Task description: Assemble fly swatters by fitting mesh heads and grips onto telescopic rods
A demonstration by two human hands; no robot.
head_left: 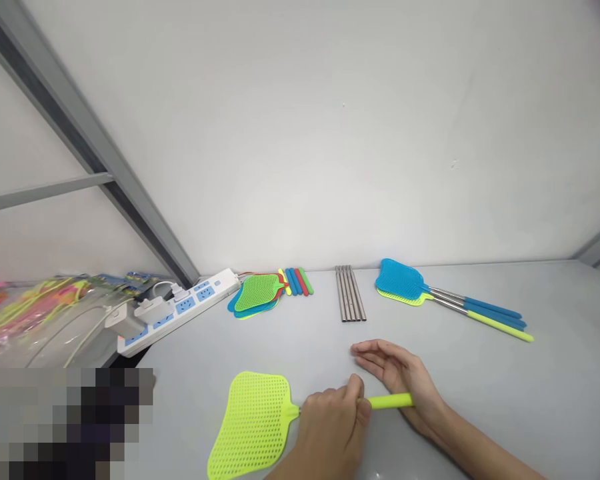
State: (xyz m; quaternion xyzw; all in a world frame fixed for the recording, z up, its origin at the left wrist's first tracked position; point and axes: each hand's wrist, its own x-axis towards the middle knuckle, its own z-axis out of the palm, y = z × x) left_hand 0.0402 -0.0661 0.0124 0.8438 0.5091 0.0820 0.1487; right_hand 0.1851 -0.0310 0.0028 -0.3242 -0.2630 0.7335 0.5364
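Note:
A yellow-green fly swatter [253, 423] lies across the front of the table, its perforated head to the left. My left hand [333, 420] is closed around its shaft and hides most of the metal part. The yellow-green grip [391, 401] sticks out to the right of that fist. At the grip's end is my right hand [400, 373], fingers stretched out and slightly curved, with the palm against or just beside the tip; I cannot tell which.
Loose swatter heads [260, 293] lie at the back, beside several coloured grips [296, 281]. Several metal rods [350, 293] are at the centre. Whole swatters [405, 280] lie stacked at the right. A power strip [180, 310] with plugs and bagged goods [45, 310] are at the left.

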